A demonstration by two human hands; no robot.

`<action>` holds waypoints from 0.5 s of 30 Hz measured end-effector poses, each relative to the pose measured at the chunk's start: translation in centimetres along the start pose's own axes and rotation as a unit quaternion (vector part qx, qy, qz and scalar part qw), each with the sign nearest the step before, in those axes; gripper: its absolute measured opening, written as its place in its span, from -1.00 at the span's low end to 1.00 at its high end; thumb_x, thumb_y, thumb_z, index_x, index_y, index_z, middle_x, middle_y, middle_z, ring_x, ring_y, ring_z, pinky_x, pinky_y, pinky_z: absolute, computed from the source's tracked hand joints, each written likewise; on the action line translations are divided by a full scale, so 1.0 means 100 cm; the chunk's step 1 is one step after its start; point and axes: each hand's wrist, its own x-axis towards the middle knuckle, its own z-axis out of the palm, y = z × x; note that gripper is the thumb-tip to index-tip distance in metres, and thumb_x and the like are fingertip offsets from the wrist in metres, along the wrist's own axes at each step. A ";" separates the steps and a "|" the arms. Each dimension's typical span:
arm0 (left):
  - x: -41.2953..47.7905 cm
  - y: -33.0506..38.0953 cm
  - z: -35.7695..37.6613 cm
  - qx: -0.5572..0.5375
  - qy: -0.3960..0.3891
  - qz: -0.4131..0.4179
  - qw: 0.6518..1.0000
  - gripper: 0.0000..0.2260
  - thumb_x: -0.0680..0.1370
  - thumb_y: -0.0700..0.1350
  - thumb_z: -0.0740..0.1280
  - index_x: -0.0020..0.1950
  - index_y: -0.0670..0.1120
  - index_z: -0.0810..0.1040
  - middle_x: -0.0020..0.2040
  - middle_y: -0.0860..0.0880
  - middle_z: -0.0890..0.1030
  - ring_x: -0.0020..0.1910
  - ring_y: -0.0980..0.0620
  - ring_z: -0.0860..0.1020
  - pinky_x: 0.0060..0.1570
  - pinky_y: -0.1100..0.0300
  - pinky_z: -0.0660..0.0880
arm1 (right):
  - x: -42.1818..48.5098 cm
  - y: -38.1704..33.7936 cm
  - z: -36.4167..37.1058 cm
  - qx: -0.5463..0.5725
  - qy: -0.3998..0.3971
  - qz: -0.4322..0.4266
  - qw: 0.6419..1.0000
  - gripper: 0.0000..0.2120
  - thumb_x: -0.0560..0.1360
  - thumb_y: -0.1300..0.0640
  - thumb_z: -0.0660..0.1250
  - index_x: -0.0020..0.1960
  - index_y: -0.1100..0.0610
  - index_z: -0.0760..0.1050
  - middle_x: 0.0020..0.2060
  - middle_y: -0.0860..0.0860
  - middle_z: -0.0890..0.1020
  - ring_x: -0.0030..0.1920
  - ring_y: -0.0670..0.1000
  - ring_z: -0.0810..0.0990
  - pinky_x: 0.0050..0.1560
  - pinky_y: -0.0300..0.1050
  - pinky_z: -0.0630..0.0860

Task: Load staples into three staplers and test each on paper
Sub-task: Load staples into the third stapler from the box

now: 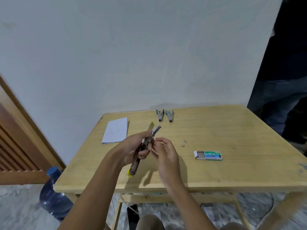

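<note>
Left hand (131,146) grips opened yellow stapler (135,165) above table (232,130). Right hand (166,155) beside magazine, fingers curled; contents unclear. Green stapler (160,115), blue stapler (169,116) at far edge. Paper (115,130) left; staple box (208,155), loose staples (184,143) right.

On the counter (224,173), a folded paper sheet (115,131) lies at the far left. At the far edge, the left stapler (160,115) lies just beside the right stapler (169,116). The opened stapler (155,130) sits in the left grip (132,148) over the middle, with the right grip (166,154) just right of it. Loose staples (184,143) lie further right, and the staple box (208,155) lies in front of them. A water bottle (53,193) stands on the floor left of the counter.
</note>
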 end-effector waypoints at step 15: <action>-0.004 -0.005 -0.006 -0.023 0.014 -0.044 0.999 -0.59 0.65 0.09 0.17 -0.29 -0.13 0.41 -0.48 -0.04 0.41 -0.68 0.14 0.19 -0.65 0.34 0.10 | 0.010 -0.022 -0.036 -0.519 -0.186 -0.229 0.802 -0.68 0.65 -0.14 0.06 0.32 -0.24 0.47 0.18 -0.18 0.36 0.11 -0.12 0.45 0.00 -0.10 0.49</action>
